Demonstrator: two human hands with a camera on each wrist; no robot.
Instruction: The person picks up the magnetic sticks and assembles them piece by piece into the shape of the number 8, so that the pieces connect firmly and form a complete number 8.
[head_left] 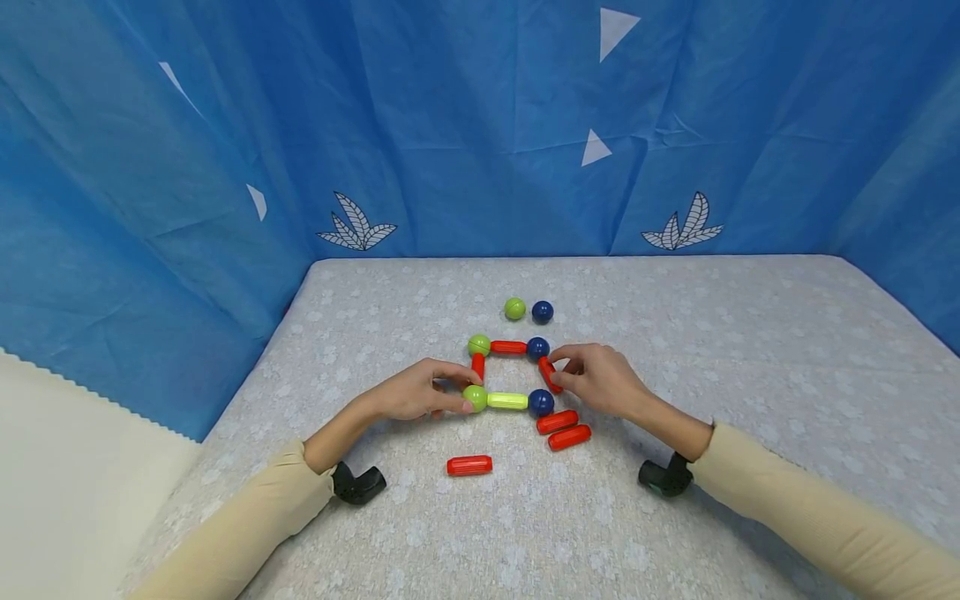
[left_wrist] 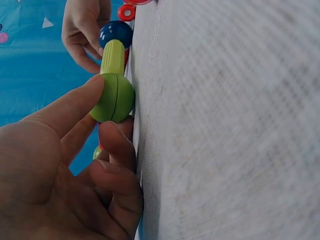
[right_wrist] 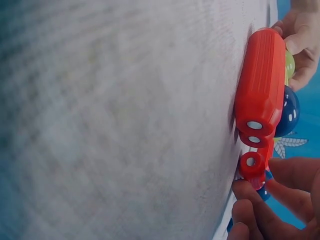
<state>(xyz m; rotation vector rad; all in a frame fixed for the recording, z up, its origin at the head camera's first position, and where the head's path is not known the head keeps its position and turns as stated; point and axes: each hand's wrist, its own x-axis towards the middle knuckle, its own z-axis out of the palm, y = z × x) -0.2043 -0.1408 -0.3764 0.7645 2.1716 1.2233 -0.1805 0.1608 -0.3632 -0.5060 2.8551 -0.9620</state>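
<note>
Red and yellow-green rods with green and blue balls form a four-sided frame on the table. My left hand (head_left: 423,390) holds the near green ball (head_left: 475,398) between thumb and fingers; the left wrist view shows this green ball (left_wrist: 114,97) up close. A yellow-green rod (head_left: 507,401) joins it to the near blue ball (head_left: 541,402). At the right side, my right hand (head_left: 600,379) pinches a red rod (head_left: 550,375). Its far end meets the far blue ball (head_left: 537,348); its near end stands apart from the near blue ball.
Two loose red rods (head_left: 569,437) lie beside the near blue ball. Another red rod (head_left: 469,465) lies nearer the front. Behind the frame sit a loose green ball (head_left: 514,308) and a loose blue ball (head_left: 542,312). A blue curtain (head_left: 480,125) hangs behind the table.
</note>
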